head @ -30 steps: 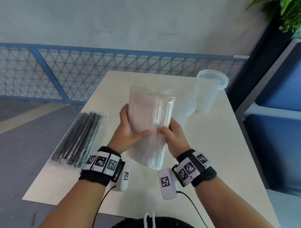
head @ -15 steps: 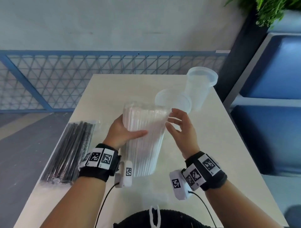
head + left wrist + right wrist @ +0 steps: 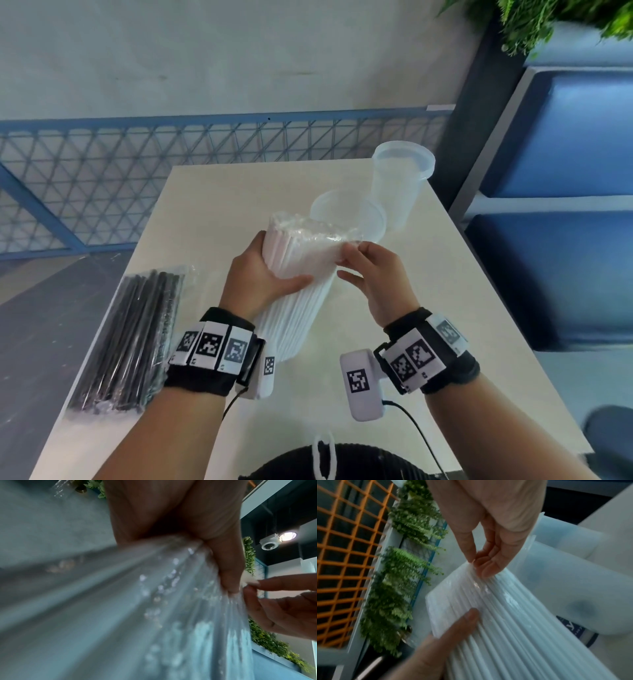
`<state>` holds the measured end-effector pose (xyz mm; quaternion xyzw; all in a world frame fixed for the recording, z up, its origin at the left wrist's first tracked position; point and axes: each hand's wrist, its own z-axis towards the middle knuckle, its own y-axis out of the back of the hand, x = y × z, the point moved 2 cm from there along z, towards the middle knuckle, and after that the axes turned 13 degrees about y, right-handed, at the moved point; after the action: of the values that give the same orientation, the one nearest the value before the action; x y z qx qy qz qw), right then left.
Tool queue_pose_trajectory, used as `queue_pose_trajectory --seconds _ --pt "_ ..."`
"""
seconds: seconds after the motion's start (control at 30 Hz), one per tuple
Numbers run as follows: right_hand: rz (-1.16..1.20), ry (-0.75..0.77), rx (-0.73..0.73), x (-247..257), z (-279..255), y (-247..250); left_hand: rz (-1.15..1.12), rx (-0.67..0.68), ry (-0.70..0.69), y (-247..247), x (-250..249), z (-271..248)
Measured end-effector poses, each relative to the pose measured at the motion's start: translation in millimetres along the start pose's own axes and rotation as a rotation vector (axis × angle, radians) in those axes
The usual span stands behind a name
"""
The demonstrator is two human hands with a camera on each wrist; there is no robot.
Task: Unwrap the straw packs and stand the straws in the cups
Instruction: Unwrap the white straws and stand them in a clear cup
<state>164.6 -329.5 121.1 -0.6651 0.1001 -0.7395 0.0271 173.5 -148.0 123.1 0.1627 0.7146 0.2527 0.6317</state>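
Observation:
A pack of white straws (image 3: 301,274) in clear wrap stands tilted on the beige table (image 3: 428,308), its lower end on the surface. My left hand (image 3: 263,274) grips the pack around its upper part, thumb across the front. My right hand (image 3: 363,260) pinches the clear wrap at the pack's top right corner (image 3: 473,562). Two translucent cups stand behind the pack: a near one (image 3: 352,212) and a taller far one (image 3: 400,178). A pack of black straws (image 3: 137,339) lies on the table's left edge.
A blue mesh railing (image 3: 137,164) runs behind the table. Blue upholstered seating (image 3: 565,240) stands along the right side, with green plants (image 3: 555,20) above it. Bare table surface lies to the right of my hands.
My right hand let go of the pack's side, opened, and now pinches the wrap at its top corner. The left hand kept its grip and the pack came lower and tilted.

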Motion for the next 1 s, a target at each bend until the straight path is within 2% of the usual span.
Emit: queue_pose_trajectory --seconds 0.13,0.3,0.37,0.43,0.5,0.6,0.67,0.8,0.93,1.0 --pt "0.283 -0.079 0.03 1.9 -2.6 2.0 -0.001 0.004 0.004 0.8 2.2 -1.1" --pt "0.541 -0.151 -0.026 6.8 -8.5 2.4 0.017 0.014 -0.001 -2.6 -1.4 -4.4" --pt "0.421 -0.097 -0.004 6.9 -8.8 3.6 0.021 0.011 0.005 -2.8 -2.1 -5.0" --pt "0.068 0.036 0.012 5.1 -9.8 7.4 0.013 0.007 0.014 -2.0 -2.2 -5.2" --pt "-0.275 0.244 0.008 6.8 -11.9 8.7 0.009 0.007 0.009 -1.1 -2.7 -5.6" --pt "-0.688 0.602 0.081 6.0 -11.8 2.3 0.026 0.012 0.001 -2.3 -3.4 -6.2" --pt "-0.836 0.729 0.08 6.6 -7.1 -1.6 0.038 0.02 -0.001 -3.8 -3.6 -6.2" --pt "-0.709 0.725 0.061 23.5 6.0 -4.0 0.034 0.045 0.007 -2.2 -1.6 -4.3" --pt "-0.465 0.594 0.05 47.8 31.3 -4.8 0.018 0.098 -0.007 1.0 1.3 -5.4" --pt "-0.421 0.533 0.059 54.5 46.0 -7.5 0.02 0.107 -0.011 1.4 2.2 -5.5"
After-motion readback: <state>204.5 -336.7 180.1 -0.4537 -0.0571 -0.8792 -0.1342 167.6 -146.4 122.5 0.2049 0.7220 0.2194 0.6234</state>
